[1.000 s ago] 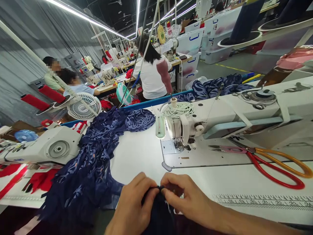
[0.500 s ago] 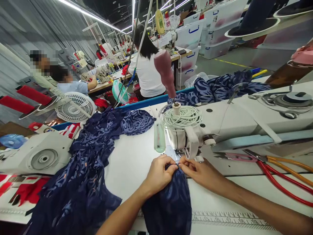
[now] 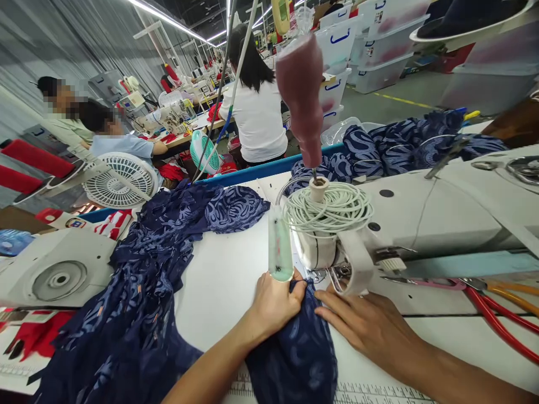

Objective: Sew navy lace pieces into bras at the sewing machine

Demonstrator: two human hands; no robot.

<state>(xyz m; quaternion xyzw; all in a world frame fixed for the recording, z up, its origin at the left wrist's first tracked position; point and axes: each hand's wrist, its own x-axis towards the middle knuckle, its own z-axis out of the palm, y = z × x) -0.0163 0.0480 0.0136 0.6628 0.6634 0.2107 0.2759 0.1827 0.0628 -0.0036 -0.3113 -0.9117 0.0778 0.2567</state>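
Note:
A navy patterned fabric piece (image 3: pixel 295 353) hangs from the sewing machine (image 3: pixel 328 247) toward the table's front edge. My left hand (image 3: pixel 278 303) pinches its upper left edge, thumb and fingers closed on the cloth just below the pale green plate on the machine. On the other side, my right hand (image 3: pixel 366 320) lies with its fingers stretched out, fingertips touching the fabric's right edge beside the presser foot. The needle and the fabric's top edge are partly hidden by the machine head and my fingers.
Navy cut pieces (image 3: pixel 147 292) are heaped on the left. Red-handled scissors (image 3: pixel 501 320) lie at the right beside orange handles. A coil of pale cord (image 3: pixel 328 205) rests on the machine head. Behind the blue-edged table, a person in white (image 3: pixel 256 118) sits facing away.
My right hand has gone from a pinch to stretched fingers, sliding slightly down along the fabric edge. My left hand keeps its pinch. The view has shifted closer to the machine.

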